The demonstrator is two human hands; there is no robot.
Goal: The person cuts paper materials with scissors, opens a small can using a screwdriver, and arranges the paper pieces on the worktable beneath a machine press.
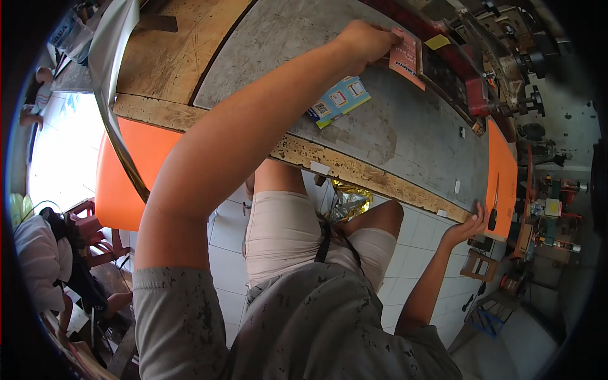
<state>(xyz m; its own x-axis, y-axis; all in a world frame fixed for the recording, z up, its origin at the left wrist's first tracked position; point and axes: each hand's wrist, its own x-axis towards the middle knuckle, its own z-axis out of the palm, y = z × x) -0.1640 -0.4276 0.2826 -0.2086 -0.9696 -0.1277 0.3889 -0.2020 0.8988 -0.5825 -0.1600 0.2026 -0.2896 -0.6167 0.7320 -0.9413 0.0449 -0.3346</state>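
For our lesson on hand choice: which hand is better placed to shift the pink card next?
Probably the left hand: its fingertips are at the pink card, while the right hand is well away, beside the orange sheet.

A flat pink card (408,58) with white and dark lettering lies slanted in the frame's upper part, right of centre.

The pink card (408,60) looks like paper, the grey tabletop (418,123) matt, its edge (354,170) rough wood.
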